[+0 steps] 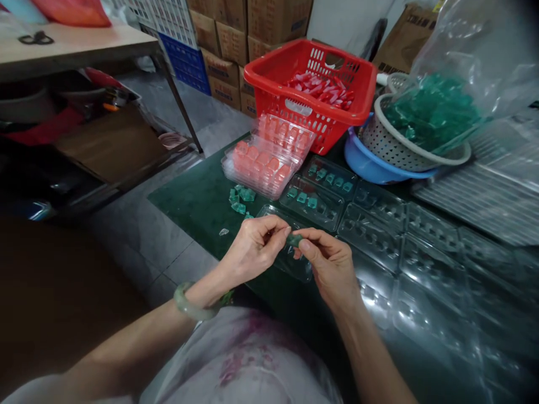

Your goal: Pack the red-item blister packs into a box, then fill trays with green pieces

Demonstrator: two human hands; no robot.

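Note:
Between my hands is a small translucent green plastic piece (pixel 294 240). My right hand (pixel 332 261) pinches it between thumb and fingers. My left hand (pixel 256 247), with a pale green bangle on the wrist, is closed in a pinch at the piece's left end. Under both hands lies a clear plastic blister tray (pixel 305 270), partly hidden by them. Several loose green pieces (pixel 242 195) rest on the green tabletop to the left. Just beyond my hands, one clear tray (pixel 332 212) has three green pieces in its slots, and the tray (pixel 326 164) behind it holds several more.
More clear trays (pixel 433 255) cover the table's right side. Filled pink packs (pixel 265 168) are stacked by a red basket (pixel 309 106) of pink pieces. A grey colander (pixel 374 132) in a blue basin (pixel 366 168) holds a bag of green pieces. Cartons (pixel 223 73) stand behind.

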